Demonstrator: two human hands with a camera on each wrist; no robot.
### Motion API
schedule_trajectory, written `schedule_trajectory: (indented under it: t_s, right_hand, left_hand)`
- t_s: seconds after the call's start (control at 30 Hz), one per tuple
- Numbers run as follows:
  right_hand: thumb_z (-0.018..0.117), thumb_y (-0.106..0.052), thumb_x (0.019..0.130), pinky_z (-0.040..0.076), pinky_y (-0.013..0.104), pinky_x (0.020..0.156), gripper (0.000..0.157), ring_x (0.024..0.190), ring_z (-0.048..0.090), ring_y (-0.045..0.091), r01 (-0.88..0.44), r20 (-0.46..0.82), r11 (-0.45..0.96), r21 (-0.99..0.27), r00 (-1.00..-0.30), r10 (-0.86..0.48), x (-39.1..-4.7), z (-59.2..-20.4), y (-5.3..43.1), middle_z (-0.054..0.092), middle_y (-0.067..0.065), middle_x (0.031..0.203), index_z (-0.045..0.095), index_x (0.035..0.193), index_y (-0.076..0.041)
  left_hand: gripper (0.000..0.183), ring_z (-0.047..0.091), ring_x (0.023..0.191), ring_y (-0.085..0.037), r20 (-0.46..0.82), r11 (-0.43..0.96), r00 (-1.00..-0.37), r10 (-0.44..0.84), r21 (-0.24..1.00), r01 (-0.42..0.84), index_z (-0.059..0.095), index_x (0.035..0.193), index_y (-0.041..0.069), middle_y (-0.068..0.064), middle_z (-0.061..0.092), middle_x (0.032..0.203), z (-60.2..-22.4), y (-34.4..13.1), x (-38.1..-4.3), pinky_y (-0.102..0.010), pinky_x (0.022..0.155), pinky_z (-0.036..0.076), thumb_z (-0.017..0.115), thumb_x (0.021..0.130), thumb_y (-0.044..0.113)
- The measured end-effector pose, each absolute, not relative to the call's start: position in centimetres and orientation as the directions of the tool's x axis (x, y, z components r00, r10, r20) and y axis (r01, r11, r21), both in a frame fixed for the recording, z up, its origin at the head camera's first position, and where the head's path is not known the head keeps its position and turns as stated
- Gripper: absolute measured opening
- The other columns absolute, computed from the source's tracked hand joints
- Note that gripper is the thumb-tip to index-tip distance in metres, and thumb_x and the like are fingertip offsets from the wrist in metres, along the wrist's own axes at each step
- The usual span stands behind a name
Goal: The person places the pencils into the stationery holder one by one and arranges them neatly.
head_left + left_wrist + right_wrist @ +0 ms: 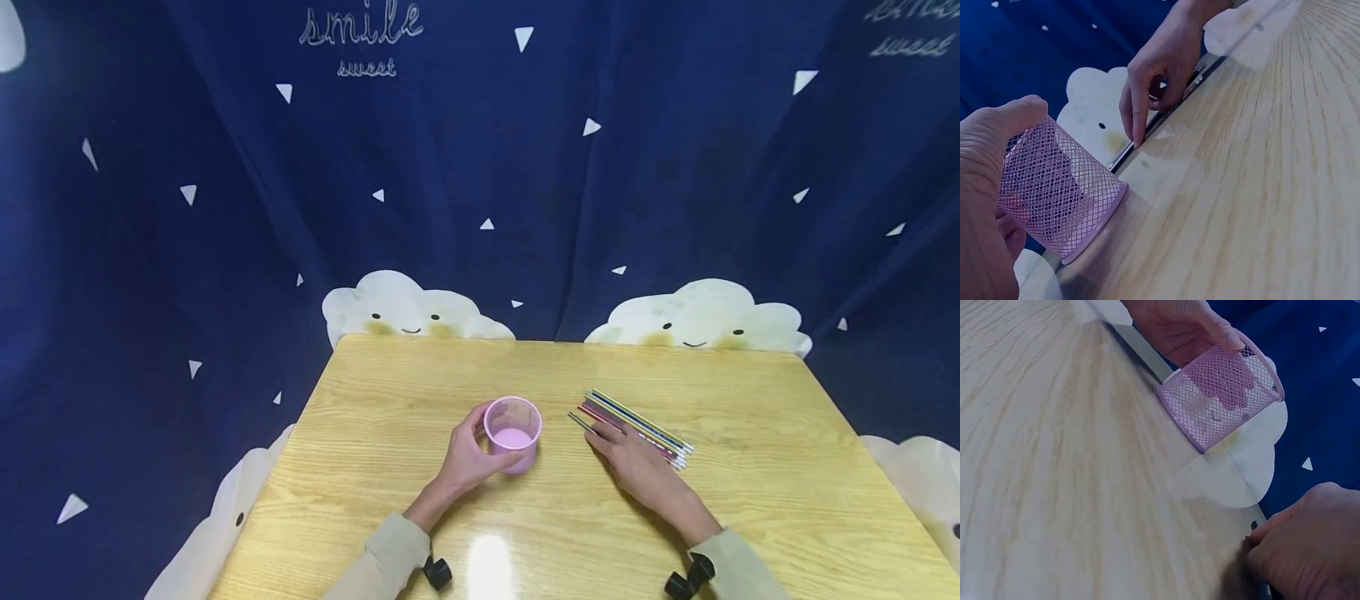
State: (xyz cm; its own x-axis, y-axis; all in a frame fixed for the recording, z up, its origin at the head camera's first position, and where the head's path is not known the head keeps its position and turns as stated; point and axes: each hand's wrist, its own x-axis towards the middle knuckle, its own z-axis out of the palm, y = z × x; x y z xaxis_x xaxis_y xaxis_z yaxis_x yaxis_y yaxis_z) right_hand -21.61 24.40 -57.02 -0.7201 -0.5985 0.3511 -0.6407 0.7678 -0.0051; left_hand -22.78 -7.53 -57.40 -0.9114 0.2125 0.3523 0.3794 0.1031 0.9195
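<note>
A pink mesh pen holder (525,460) stands upright on the table, its mouth facing up and no pencils visible inside. My left hand (467,457) grips it from the left, thumb on the near side and fingers round the far side. To the right lies a bunch of striped pencils (641,423), roughly side by side and slanted. At their near left edge, my right hand (637,468) pinches a dark pencil (579,421), whose end sticks out past the fingertips. In the left wrist view the right hand (1163,69) reaches down to the tabletop, its fingers hiding part of the pencils.
The light wooden table (390,392) ends at a dark blue curtain (480,150) with white clouds and triangles. Small black wrist cameras (437,573) are strapped at both sleeves. A bright glare lies on the wood near the front.
</note>
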Motion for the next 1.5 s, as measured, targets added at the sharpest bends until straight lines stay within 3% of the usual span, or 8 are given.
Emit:
schedule_trajectory:
  t_s: [0.27,0.7,0.9,1.07,1.3,1.5]
  right_hand:
    - [0.065,0.004,0.092,0.056,0.055,0.099,0.036,0.117,0.065,0.040,-0.645,0.338,0.764,0.004,-0.719,-0.608,-22.0,-56.2,24.2,0.067,0.021,0.127,0.071,0.127,-0.001]
    - [0.070,0.008,0.085,0.059,0.052,0.090,0.038,0.113,0.069,0.037,-0.634,0.341,0.772,-0.051,-0.738,-0.583,-22.0,-56.1,24.4,0.070,0.019,0.126,0.075,0.122,-0.002]
    - [0.071,0.013,0.078,0.061,0.048,0.087,0.047,0.109,0.071,0.033,-0.625,0.325,0.776,-0.085,-0.754,-0.571,-22.0,-55.7,24.6,0.071,0.016,0.125,0.075,0.122,-0.003]
    - [0.070,0.015,0.074,0.062,0.046,0.083,0.053,0.106,0.072,0.032,-0.633,0.328,0.763,-0.130,-0.754,-0.569,-21.9,-55.0,24.7,0.070,0.016,0.127,0.074,0.124,-0.003]
    - [0.070,0.023,0.068,0.061,0.045,0.089,0.068,0.126,0.064,0.037,-0.678,0.374,0.697,-0.235,-0.725,-0.579,-22.2,-54.0,24.6,0.060,0.018,0.146,0.070,0.132,-0.001]
    - [0.073,0.020,0.071,0.059,0.036,0.076,0.071,0.121,0.066,0.035,-0.677,0.403,0.667,-0.311,-0.730,-0.552,-22.3,-53.6,24.3,0.060,0.020,0.144,0.067,0.137,-0.004]
  left_hand:
    - [0.085,0.063,0.126,-0.036,0.332,0.138,-0.917,0.222,0.920,0.367,0.058,0.142,0.006,-0.020,0.066,0.136,-57.1,-7.6,-23.1,-0.055,0.111,0.049,0.098,0.069,0.021]
    - [0.083,0.060,0.126,-0.047,0.333,0.078,-0.916,0.224,0.931,0.358,0.060,0.141,0.004,-0.023,0.065,0.136,-57.3,-7.6,-22.9,-0.065,0.110,0.046,0.098,0.068,0.014]
    - [0.085,0.063,0.126,-0.041,0.311,0.130,-0.921,0.234,0.929,0.347,0.058,0.144,0.005,-0.022,0.065,0.137,-57.1,-7.5,-22.9,-0.056,0.111,0.049,0.098,0.069,0.016]
    - [0.086,0.064,0.126,-0.039,0.308,0.144,-0.920,0.241,0.926,0.348,0.057,0.144,0.005,-0.022,0.065,0.137,-56.9,-7.5,-22.8,-0.055,0.110,0.050,0.098,0.069,0.018]
    - [0.086,0.063,0.126,-0.038,0.305,0.136,-0.920,0.248,0.929,0.345,0.057,0.144,0.004,-0.022,0.064,0.137,-57.0,-7.7,-22.7,-0.055,0.110,0.050,0.097,0.069,0.017]
    - [0.087,0.062,0.127,-0.038,0.307,0.128,-0.917,0.255,0.929,0.347,0.056,0.145,0.004,-0.022,0.064,0.138,-56.9,-7.8,-22.7,-0.056,0.112,0.048,0.097,0.069,0.017]
